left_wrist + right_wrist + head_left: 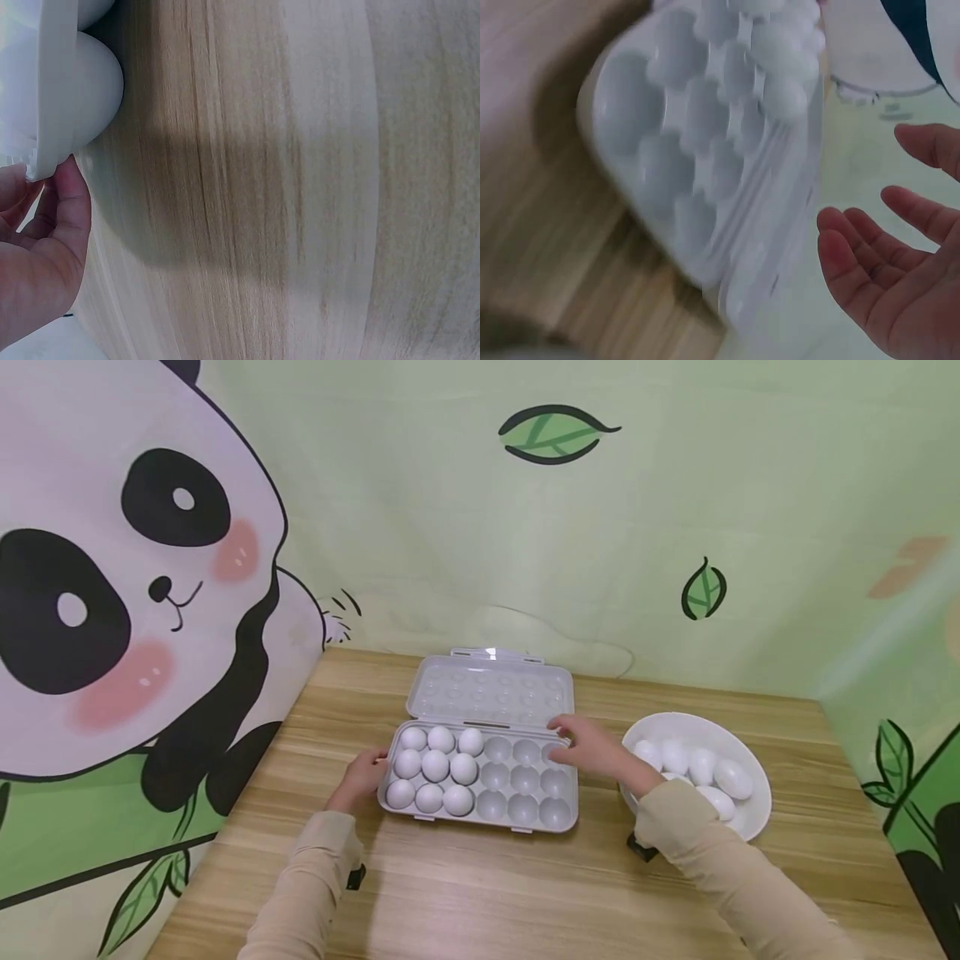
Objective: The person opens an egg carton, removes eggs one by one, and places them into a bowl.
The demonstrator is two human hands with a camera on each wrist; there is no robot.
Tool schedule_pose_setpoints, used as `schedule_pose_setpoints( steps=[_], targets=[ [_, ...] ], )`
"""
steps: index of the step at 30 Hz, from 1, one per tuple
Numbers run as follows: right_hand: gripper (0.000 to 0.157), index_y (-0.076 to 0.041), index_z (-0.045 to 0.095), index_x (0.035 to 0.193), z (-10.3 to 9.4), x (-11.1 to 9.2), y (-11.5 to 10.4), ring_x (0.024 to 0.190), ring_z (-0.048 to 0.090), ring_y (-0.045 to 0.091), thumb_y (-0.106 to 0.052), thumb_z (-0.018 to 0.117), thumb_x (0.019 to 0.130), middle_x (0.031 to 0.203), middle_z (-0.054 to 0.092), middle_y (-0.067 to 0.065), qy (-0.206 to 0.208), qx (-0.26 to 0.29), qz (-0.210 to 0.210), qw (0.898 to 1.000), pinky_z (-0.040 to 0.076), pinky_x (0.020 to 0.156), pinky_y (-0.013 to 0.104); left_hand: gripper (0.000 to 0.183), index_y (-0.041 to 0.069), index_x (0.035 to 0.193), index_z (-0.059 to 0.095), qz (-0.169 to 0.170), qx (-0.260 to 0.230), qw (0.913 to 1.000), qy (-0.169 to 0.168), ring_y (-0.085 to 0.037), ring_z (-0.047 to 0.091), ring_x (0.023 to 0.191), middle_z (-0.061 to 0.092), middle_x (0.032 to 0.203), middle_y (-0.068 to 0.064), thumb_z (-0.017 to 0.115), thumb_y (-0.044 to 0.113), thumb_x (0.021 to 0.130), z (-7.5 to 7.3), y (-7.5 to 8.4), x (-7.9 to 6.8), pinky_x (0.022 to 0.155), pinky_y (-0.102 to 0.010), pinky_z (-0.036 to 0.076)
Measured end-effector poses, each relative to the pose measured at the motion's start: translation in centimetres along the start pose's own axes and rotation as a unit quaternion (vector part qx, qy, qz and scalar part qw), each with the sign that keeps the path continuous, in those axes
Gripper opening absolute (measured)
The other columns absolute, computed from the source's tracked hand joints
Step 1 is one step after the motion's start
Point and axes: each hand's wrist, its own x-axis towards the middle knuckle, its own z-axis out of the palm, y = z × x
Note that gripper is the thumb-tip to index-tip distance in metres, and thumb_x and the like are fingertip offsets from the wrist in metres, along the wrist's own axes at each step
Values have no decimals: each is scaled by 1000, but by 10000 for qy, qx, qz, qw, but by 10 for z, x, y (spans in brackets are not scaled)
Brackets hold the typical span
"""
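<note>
A grey-white plastic egg box (573, 795) lies open on the table, its hinged lid (491, 683) folded back toward the wall. White eggs (435, 766) fill three columns of cups on the left; the cups on the right hold none. My left hand (366, 772) is at the box's left side, and in the left wrist view its thumb and fingers (73, 206) pinch the rim. Over the back right corner of the box is my right hand (588, 749), fingers spread and holding nothing, as the right wrist view also shows.
To the right stands a white oval bowl (759, 789) with several white eggs (732, 778) in it; my right forearm passes over its left edge. Behind the wooden table (525, 893) hangs a green backdrop (420, 485) with a panda and leaves.
</note>
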Motion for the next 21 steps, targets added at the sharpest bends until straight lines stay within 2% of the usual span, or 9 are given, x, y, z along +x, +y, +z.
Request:
schedule_pose_setpoints(
  steps=[3, 5, 10, 15, 19, 21],
  targets=[
    [40, 0, 53, 110, 26, 13, -14, 91, 55, 30, -18, 64, 76, 102, 58, 19, -444, 146, -265, 9986, 45, 75, 34, 38, -6, 120, 48, -37, -86, 10000, -23, -30, 54, 95, 52, 113, -27, 36, 7, 87, 1, 0, 1, 65, -29, 47],
    [41, -2, 54, 111, 43, 20, -22, 91, 55, 29, -19, 65, 75, 101, 59, 19, -705, 147, -284, 9970, 45, 75, 33, 37, -6, 119, 48, -57, -141, 9999, -30, -29, 54, 94, 52, 113, -27, 36, 7, 87, 1, 0, 1, 65, -29, 48],
    [44, 0, 53, 112, 81, 33, -33, 95, 54, 30, -17, 66, 74, 104, 58, 19, -1003, 161, -327, 9943, 44, 78, 36, 36, -6, 118, 49, -14, -168, 9999, -4, -28, 55, 90, 52, 111, -27, 37, 7, 86, 2, 1, 1, 63, -29, 48],
    [45, -1, 53, 113, 105, 40, -40, 97, 54, 28, -17, 66, 73, 105, 58, 17, -949, 33, -269, 9951, 44, 81, 38, 37, -6, 119, 48, -91, -247, 9997, 1, -26, 54, 90, 52, 113, -26, 37, 7, 87, 4, 1, 2, 61, -27, 46],
    [45, -7, 55, 111, 121, 44, -42, 94, 56, 21, -25, 67, 71, 102, 61, 8, -720, -511, -261, 9958, 44, 80, 32, 37, -5, 119, 48, -121, -169, 9998, 24, -27, 53, 91, 52, 113, -25, 37, 8, 87, 4, 2, 2, 61, -26, 46],
    [44, -10, 57, 108, 128, 46, -43, 88, 57, 19, -29, 68, 71, 97, 62, 5, -612, -756, -233, 9950, 44, 75, 29, 36, -5, 119, 49, -140, -141, 9998, 32, -27, 53, 92, 52, 113, -25, 37, 9, 87, 4, 3, 2, 61, -26, 46]
  ],
)
